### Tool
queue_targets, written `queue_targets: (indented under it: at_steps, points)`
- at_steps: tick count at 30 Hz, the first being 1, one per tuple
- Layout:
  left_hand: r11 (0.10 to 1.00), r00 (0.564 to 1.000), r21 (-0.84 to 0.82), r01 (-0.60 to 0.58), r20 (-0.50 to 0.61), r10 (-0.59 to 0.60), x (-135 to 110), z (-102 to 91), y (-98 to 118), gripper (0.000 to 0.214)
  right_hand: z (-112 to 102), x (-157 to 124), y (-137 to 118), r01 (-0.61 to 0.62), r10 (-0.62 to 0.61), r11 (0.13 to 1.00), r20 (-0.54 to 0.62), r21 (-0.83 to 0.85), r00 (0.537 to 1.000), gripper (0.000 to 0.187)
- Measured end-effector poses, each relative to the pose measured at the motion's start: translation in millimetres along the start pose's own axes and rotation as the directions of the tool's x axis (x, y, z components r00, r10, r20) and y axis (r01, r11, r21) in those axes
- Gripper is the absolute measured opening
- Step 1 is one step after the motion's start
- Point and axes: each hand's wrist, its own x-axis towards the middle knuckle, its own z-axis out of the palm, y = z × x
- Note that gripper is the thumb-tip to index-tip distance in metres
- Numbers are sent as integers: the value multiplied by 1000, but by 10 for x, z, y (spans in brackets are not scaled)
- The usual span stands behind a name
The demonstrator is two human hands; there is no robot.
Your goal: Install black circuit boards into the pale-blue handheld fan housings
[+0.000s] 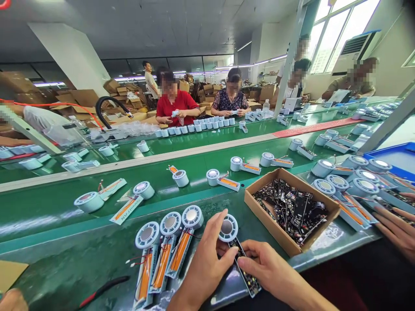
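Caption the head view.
Left hand and right hand hold a round white unit with circuit board, beside a cardboard box of boards.

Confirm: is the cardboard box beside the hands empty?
No, the cardboard box holds a heap of black circuit boards.

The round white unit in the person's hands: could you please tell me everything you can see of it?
The round white unit looks like plastic, with a slotted rim around a shiny grey disc that faces up. A narrow dark circuit board, dotted with small components, runs from it toward the person. It sits over the near edge of the green table. The left hand grips its side, and the right hand pinches the board near its top.
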Motion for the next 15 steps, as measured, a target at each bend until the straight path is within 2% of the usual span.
queue_targets:
  at_steps: [3, 5, 10, 12, 15]
  points:
    - [1000, 999, 3, 26, 24, -26, 32, -32, 32, 73, -26, 15, -27, -82, 67, 989, 118, 123, 991, 48]
    - [999, 997, 12, 50, 57, -51, 47, -62, 90, 74, -33, 28, -60, -131, 104, 976, 156, 175, 982, 50]
    - [995, 970, -40, 93, 227, -82, 117, -238, 291, 76, 12, 54, -41, -226, 207, 931, 95, 286, 974, 54]
    - [997, 972, 17, 71, 223, -73, 263, -340, 368, 68, 36, 55, 37, -176, 162, 927, 72, 332, 984, 56]
    - [962, 998, 272, -31, 60, 15, 717, -402, 452, 47, 47, 49, 157, 16, -22, 950, 16, 312, 1000, 60]
